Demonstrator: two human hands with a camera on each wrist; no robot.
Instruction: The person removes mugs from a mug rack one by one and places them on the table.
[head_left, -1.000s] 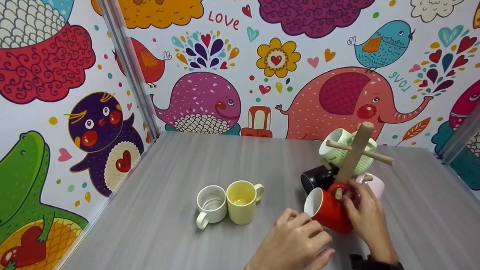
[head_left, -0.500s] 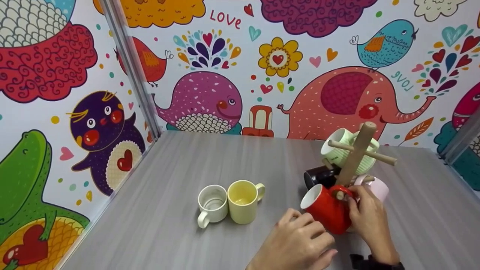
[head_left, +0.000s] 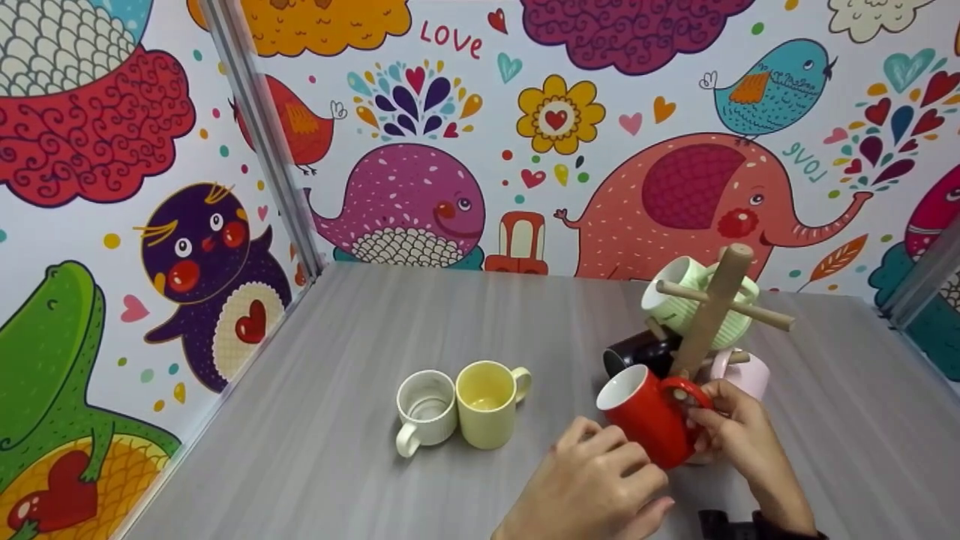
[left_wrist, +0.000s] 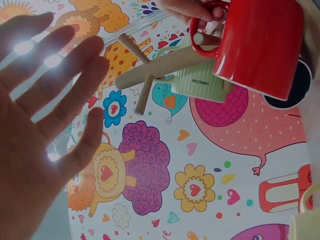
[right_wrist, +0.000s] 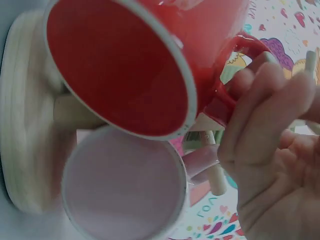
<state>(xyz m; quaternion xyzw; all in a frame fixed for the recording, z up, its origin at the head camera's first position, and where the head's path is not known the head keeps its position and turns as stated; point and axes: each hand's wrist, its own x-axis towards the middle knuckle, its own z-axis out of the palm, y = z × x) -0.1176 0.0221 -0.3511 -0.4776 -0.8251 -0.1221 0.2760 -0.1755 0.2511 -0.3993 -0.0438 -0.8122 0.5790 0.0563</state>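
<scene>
"LOVE" stands in red on the cartoon wallpaper (head_left: 480, 90), and again near the elephant.

Left hand (head_left: 592, 487): at 6 o'clock, palm down, fingers loosely spread, holding nothing.
Right hand (head_left: 739, 442): at 5 o'clock, fingers curled in a pinch grip.

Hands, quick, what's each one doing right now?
Left hand: open, fingers straight, holding nothing.
Right hand: holds the red mug by its handle at the wooden rack.
</scene>
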